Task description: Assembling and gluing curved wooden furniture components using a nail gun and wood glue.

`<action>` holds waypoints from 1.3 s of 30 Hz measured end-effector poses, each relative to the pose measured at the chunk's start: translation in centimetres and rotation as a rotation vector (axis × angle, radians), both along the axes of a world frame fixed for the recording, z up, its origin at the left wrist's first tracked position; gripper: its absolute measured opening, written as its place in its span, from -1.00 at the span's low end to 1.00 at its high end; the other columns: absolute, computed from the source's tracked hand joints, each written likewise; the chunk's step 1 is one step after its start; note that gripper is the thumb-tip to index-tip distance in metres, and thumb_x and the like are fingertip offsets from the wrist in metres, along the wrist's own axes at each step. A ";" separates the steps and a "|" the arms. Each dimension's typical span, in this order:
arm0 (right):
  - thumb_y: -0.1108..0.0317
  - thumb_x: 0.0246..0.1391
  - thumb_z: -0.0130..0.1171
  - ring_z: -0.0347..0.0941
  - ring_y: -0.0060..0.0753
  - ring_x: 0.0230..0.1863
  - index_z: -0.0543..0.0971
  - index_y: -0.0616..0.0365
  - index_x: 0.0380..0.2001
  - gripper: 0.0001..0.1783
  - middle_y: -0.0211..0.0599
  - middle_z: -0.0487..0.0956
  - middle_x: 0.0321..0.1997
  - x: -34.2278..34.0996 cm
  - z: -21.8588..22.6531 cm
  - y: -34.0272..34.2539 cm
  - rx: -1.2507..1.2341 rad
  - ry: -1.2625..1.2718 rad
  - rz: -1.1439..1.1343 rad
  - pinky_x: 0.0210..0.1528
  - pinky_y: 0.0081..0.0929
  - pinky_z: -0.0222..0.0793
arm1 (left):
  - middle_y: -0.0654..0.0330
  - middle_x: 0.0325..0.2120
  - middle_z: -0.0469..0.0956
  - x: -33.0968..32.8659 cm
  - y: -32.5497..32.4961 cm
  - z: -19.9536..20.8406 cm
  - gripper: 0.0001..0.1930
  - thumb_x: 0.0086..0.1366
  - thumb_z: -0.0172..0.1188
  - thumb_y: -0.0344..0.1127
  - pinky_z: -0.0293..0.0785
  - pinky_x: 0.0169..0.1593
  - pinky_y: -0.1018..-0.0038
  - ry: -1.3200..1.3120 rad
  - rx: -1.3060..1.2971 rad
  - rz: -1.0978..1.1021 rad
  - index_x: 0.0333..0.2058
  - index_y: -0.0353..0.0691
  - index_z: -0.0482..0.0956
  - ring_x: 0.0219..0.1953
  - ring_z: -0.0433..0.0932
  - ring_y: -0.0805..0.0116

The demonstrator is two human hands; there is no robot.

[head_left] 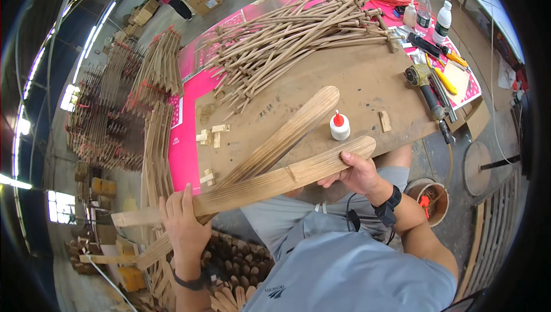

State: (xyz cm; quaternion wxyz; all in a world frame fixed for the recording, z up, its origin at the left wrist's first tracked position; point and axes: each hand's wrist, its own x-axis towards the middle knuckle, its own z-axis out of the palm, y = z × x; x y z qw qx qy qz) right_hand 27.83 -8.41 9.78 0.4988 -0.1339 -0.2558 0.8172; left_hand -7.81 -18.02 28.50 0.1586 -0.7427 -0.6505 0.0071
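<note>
A long wooden slat (275,180) with a rounded right end lies across in front of me. My right hand (360,175) grips it near that end, thumb on top. Farther left, my left hand (185,220) is closed round the slat, its fingers over the far edge. A second wooden slat (287,125) slants beneath the first and crosses it near my left hand, its far end on the brown board (356,88). Just beyond the held slat stands a small white squeeze bottle (340,129) with a red cap.
Thin knobbed wooden rods (298,31) are heaped at the back. Small wood blocks (217,135) lie left; a power tool (426,94), yellow-handled tools and bottles (442,22) sit right. A bucket (430,200) stands right. Stacked slats (155,157) rise left. Someone stands far off.
</note>
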 end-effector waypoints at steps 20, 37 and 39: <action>0.08 -0.13 0.55 0.50 0.14 0.05 0.56 0.14 0.09 -0.29 -0.01 0.62 -0.02 0.3 -7.7 5.2 0.614 -1.478 -0.468 0.16 -0.09 0.40 | -0.11 0.02 0.48 -2.4 15.2 -7.9 -0.15 -0.09 0.48 -0.35 0.28 0.24 -0.03 -0.349 0.151 -0.094 0.28 -0.15 0.45 0.14 0.39 -0.21; 0.02 -0.18 0.46 0.53 0.04 -0.07 0.57 0.06 -0.05 -0.38 -0.17 0.61 -0.12 0.7 -7.9 2.9 1.008 -1.294 -0.353 0.04 -0.13 0.45 | -0.03 0.14 0.47 12.8 22.6 -25.7 0.07 -0.10 0.55 0.31 0.23 0.31 -0.08 -0.339 -0.243 -0.392 0.32 -0.15 0.41 0.22 0.39 -0.07; 0.03 -0.21 0.50 0.54 0.05 -0.08 0.57 0.07 -0.06 -0.37 -0.15 0.62 -0.12 0.5 -7.8 3.1 1.043 -1.320 -0.344 0.02 -0.12 0.45 | -0.04 0.13 0.48 13.7 22.5 -25.3 0.07 -0.10 0.52 0.34 0.24 0.32 -0.05 -0.398 -0.248 -0.370 0.31 -0.15 0.41 0.23 0.38 -0.10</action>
